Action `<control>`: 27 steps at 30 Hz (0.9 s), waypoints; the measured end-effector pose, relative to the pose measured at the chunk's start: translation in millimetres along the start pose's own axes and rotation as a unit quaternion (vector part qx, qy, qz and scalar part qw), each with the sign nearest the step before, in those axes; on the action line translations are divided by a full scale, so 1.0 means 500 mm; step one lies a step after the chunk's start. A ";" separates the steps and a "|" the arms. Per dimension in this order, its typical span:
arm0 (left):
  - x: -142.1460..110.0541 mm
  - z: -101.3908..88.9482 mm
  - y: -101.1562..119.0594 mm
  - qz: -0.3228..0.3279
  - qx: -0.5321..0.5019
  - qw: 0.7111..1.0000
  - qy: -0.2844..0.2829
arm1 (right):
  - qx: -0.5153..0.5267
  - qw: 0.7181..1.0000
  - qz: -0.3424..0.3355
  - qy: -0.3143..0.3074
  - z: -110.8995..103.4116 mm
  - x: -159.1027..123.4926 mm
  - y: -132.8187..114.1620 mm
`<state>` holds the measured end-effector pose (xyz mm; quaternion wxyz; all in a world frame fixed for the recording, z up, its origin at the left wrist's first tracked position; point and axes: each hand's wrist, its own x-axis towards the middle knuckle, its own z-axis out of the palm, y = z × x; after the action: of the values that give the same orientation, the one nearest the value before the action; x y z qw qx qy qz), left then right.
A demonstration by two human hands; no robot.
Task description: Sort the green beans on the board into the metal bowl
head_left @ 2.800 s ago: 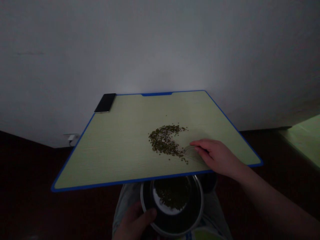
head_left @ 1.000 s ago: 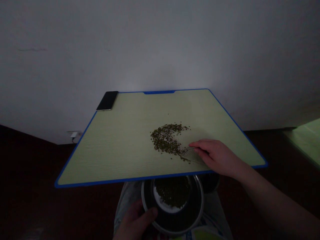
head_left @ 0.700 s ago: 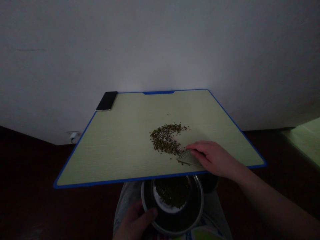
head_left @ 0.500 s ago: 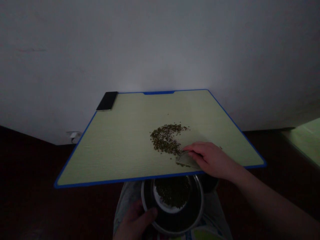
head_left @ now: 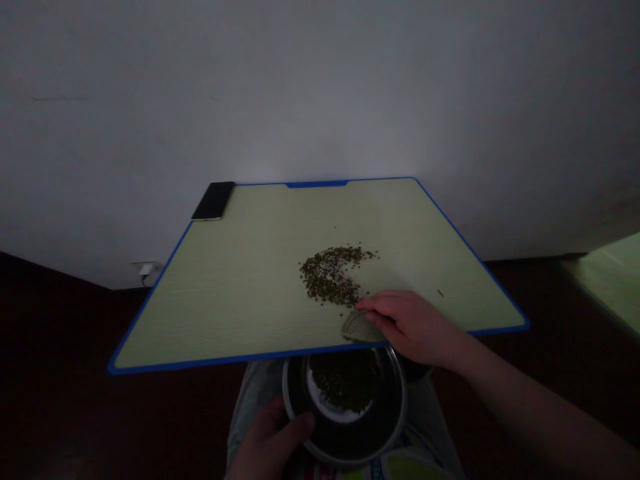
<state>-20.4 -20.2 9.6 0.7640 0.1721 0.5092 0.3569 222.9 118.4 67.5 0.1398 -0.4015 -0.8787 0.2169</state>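
My right hand (head_left: 405, 327) grips a clear, half-round protractor (head_left: 357, 327), its curved edge lying on the tabletop close to the front rim. Just beyond it, a curved patch of small greenish-brown grains (head_left: 325, 277) is spread over the pale folding table (head_left: 225, 287). Below the table's front edge, my left hand (head_left: 280, 433) has its thumb over the rim of a round metal bowl (head_left: 345, 450). More grains (head_left: 347, 383) cover much of the bowl's light bottom. The fingers under the bowl are partly hidden, and the table edge hides its far side.
A dark tablet or phone (head_left: 214, 201) lies at the table's far left corner. A short thin stick (head_left: 441, 293) is right of my right hand. The wall (head_left: 320, 87) stands behind the table, with a white plug (head_left: 147, 270) low at the left.
My right hand has drawn the protractor slightly left and toward the table's front edge, bringing a few grains to the rim. My left hand and the bowl stay nearly still.
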 end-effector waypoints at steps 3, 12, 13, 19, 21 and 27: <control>-0.004 0.004 0.009 0.005 0.033 0.999 0.002 | 0.005 1.000 0.001 -0.001 0.000 0.000 -0.001; 0.000 -0.003 0.001 0.010 0.045 0.999 0.010 | 0.016 0.999 -0.027 -0.012 0.008 -0.007 -0.025; 0.001 -0.003 0.000 0.010 0.044 0.999 0.006 | 0.020 0.999 -0.039 -0.016 0.011 -0.011 -0.033; 0.000 -0.006 0.004 0.016 0.045 0.999 -0.001 | 0.052 0.996 -0.074 -0.005 0.010 -0.045 -0.061; 0.001 -0.010 0.002 0.013 0.040 0.999 -0.008 | 0.037 0.998 -0.032 0.036 0.000 -0.054 -0.048; 0.008 -0.012 -0.004 0.011 0.020 1.000 -0.021 | -0.023 0.994 0.059 0.088 -0.013 -0.063 0.002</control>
<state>-24.4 -19.4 3.4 0.7670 0.2008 0.4979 0.3514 246.2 96.6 70.5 0.1940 -0.4731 -0.8428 0.1681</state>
